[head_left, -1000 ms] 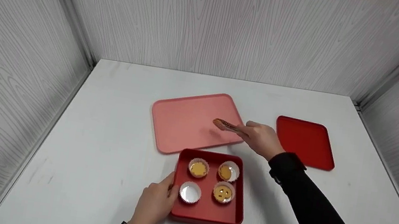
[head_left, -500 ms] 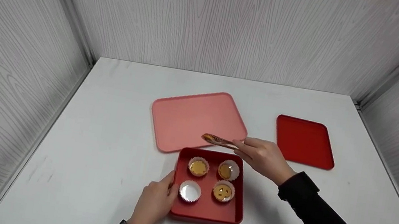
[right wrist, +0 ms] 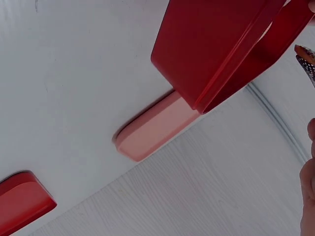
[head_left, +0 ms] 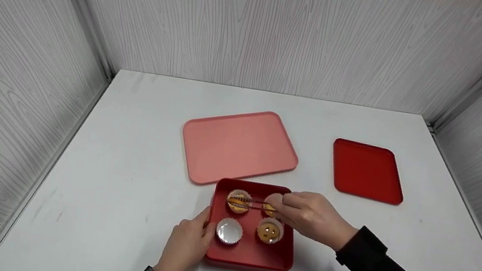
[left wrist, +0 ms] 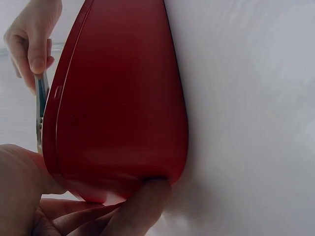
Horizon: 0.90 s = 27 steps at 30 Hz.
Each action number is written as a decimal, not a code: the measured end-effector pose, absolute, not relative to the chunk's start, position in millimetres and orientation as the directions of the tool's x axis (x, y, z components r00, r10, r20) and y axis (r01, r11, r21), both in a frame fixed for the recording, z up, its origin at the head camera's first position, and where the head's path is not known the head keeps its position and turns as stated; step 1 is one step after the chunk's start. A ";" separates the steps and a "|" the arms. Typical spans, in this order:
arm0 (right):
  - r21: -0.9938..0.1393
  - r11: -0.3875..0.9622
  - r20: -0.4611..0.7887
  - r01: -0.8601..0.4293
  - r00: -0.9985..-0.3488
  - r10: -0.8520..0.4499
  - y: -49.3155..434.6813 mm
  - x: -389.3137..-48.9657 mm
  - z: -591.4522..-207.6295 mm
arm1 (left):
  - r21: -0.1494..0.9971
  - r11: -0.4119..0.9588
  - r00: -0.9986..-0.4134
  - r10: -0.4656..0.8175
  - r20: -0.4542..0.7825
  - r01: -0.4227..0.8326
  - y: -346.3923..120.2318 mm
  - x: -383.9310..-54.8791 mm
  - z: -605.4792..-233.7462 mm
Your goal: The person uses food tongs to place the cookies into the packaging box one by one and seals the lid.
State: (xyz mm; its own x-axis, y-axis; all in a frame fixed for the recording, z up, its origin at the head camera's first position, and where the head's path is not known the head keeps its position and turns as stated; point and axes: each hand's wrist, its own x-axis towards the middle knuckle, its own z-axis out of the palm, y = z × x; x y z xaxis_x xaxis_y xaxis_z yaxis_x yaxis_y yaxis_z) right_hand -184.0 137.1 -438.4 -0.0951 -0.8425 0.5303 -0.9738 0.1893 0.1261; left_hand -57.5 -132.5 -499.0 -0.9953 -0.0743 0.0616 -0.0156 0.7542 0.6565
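Note:
My left hand (head_left: 186,244) grips the left wall of a deep red box (head_left: 251,257). Inside the box stand several white paper baking cups. The near left cup (head_left: 229,231) is bare; the near right one holds a round cookie (head_left: 269,231) with small holes. A yellow cookie in the far right cup is partly covered by my right hand (head_left: 312,217), which pinches a pair of tongs (head_left: 257,201). An orange-brown cookie (head_left: 236,201) lies between the tong tips, over the far left cup, where a yellow cookie sits. In the right wrist view the tongs (right wrist: 307,66) show a perforated tip.
Behind the box, close to its far edge, a pink tray (head_left: 239,147) lies at an angle. A smaller red tray (head_left: 368,171) is at the back right. White wood-grain walls (head_left: 257,28) enclose the table (head_left: 124,147) at the back and sides.
My right hand has brought the tongs with the cookie from above the pink tray down and toward me, into the box over the far left cup. My left hand keeps its grip on the box.

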 end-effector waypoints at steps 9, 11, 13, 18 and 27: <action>0.113 0.147 0.475 -0.983 -0.076 -0.876 137.0 -171.4 -440.8 | 0.656 0.753 -0.996 -0.084 0.025 -0.047 -132.9 -57.0 -497.8; 0.137 0.134 0.460 -0.981 -0.057 -0.886 136.6 -169.0 -440.0 | 0.659 0.750 -0.996 -0.086 0.016 -0.054 -132.9 -57.2 -498.1; 0.168 0.124 0.447 -0.978 -0.036 -0.894 136.0 -166.5 -439.4 | 0.664 0.746 -0.996 -0.085 0.011 -0.057 -132.7 -57.4 -498.0; 0.195 0.103 0.436 -0.975 -0.007 -0.900 136.3 -161.0 -438.8 | 0.668 0.743 -0.997 -0.074 0.026 -0.037 -132.6 -58.1 -499.2; 0.208 0.086 0.397 -0.974 0.004 -0.918 135.9 -157.3 -446.3 | 0.657 0.753 -0.996 -0.070 0.052 -0.019 -132.2 -57.4 -499.4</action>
State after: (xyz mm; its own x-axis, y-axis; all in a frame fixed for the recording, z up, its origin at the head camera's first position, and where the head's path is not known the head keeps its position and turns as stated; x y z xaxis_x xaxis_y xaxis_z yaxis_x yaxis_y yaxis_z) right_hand -157.3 135.9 -446.3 0.0042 -0.9178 0.3970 -0.9743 0.0856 0.2084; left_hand -57.4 -132.2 -499.4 -0.9962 -0.0701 0.0518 -0.0189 0.7535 0.6572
